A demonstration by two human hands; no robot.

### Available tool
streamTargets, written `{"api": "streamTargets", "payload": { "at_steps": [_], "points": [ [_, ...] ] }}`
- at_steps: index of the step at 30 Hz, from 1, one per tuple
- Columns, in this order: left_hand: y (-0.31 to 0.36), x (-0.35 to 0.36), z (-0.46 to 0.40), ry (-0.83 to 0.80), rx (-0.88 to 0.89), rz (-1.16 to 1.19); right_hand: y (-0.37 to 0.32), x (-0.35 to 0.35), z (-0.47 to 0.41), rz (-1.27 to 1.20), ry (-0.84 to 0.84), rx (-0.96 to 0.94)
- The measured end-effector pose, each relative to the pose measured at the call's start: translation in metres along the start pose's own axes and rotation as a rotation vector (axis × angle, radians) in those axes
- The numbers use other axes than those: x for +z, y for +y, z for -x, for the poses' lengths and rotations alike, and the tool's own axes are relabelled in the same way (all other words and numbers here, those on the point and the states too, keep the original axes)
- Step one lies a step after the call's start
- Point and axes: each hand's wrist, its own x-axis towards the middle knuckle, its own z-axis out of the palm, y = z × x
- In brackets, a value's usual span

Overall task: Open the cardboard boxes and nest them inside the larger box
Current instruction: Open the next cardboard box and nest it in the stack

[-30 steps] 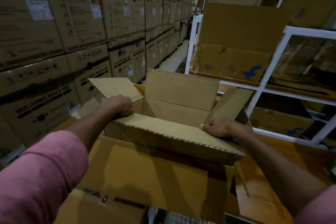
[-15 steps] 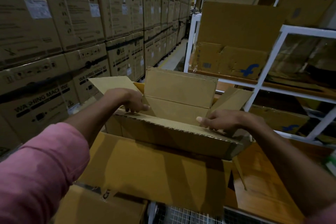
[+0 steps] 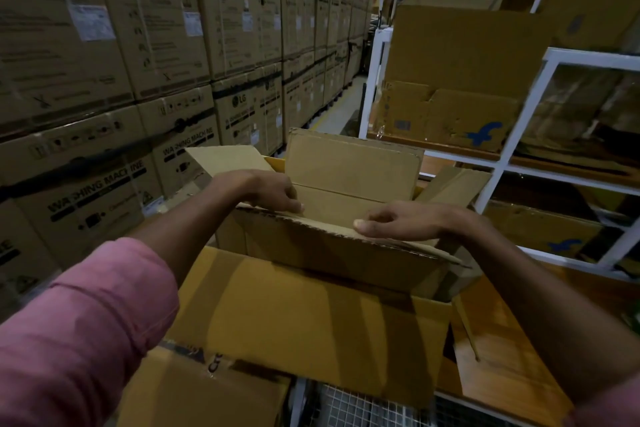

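Note:
A small opened cardboard box [image 3: 349, 180] sits inside a larger open box [image 3: 304, 315] in front of me. Its far flap stands upright and its side flaps splay outward. My left hand [image 3: 266, 191] rests on the left end of the near flap [image 3: 332, 243], fingers curled over its edge. My right hand [image 3: 405, 222] presses on the same flap's right part, thumb on its torn edge. The flap is bent down toward me. The small box's inside is mostly hidden.
Tall stacks of washing machine cartons [image 3: 138, 62] wall off the left. A white metal rack [image 3: 512, 149] with flattened cartons stands at right. A wooden surface [image 3: 512, 357] lies beside the large box. A wire mesh [image 3: 356, 409] shows below. An aisle [image 3: 346, 104] runs ahead.
Both hands slid inward along the near flap and pushed it down toward me. The left hand uncurled from a fist to fingers over the edge.

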Motion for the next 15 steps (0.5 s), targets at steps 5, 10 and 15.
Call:
{"api": "streamTargets", "payload": {
  "at_steps": [5,10,15],
  "points": [
    [0.008,0.001,-0.003,0.078,0.018,-0.068,0.005,-0.003,-0.008,-0.051,0.071,0.064],
    [0.018,-0.004,-0.009,0.149,0.042,-0.126,0.015,-0.015,-0.022,0.023,0.136,0.044],
    [0.030,-0.024,-0.023,0.116,0.051,-0.196,0.033,-0.042,-0.045,0.123,0.180,0.059]
  ]
}}
